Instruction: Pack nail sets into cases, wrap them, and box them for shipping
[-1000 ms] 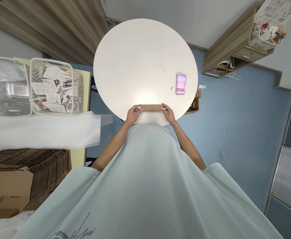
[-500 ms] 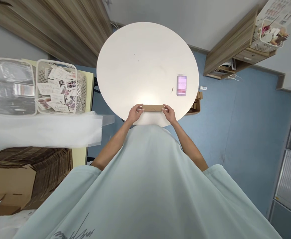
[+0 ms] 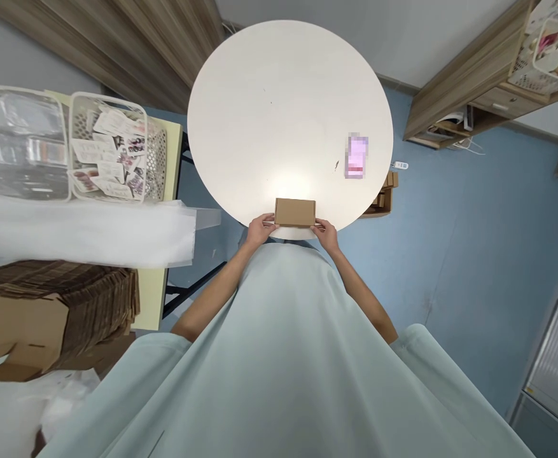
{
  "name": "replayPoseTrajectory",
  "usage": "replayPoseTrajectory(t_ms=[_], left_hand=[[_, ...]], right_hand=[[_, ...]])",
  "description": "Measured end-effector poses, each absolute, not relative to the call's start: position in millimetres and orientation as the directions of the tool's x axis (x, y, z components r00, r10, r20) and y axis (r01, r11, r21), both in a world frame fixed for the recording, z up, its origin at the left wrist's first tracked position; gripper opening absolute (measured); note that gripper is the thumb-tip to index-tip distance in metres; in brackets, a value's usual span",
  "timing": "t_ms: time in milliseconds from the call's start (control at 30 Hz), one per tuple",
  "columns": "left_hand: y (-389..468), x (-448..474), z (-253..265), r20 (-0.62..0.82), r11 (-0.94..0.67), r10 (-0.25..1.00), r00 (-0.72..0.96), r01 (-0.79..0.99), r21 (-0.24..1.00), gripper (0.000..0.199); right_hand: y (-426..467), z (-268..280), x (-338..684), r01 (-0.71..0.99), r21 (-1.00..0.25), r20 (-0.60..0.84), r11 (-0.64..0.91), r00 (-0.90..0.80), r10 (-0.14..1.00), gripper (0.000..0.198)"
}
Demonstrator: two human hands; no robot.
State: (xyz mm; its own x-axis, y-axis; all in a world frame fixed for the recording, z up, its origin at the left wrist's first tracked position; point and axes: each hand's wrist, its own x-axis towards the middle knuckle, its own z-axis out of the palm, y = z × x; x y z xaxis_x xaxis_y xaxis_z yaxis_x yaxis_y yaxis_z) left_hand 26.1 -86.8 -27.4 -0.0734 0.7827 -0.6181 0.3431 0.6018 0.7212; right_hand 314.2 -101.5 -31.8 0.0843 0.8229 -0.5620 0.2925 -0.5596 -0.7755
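Gripping the small brown box (image 3: 295,212) from both ends, your left hand (image 3: 258,229) pinches its left side and your right hand (image 3: 327,235) pinches its right, thumbs nearer you. You have it at the near edge of the round white table (image 3: 279,114); whether its base touches the top, you cannot tell. Beyond your right hand lies a blurred pink phone-shaped thing (image 3: 356,156). Off to your left sits a stack of folded cardboard (image 3: 100,299).
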Motion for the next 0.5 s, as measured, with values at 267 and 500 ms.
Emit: replayPoseTrajectory(t_ms=[267, 500], left_hand=[[-115.2, 38.0, -49.5, -0.697, 0.715, 0.697, -0.172, 0.245, 0.655, 0.048], [-121.9, 50.2, -34.2, -0.707, 0.73, 0.676, -0.205, 0.056, 0.682, 0.059]], right_hand=[[-118.9, -56.4, 311.1, 0.255, -0.735, -0.62, -0.629, 0.124, 0.775, 0.043], [-118.7, -47.0, 314.1, 0.106, -0.765, -0.63, -0.635, 0.082, 0.772, 0.05]])
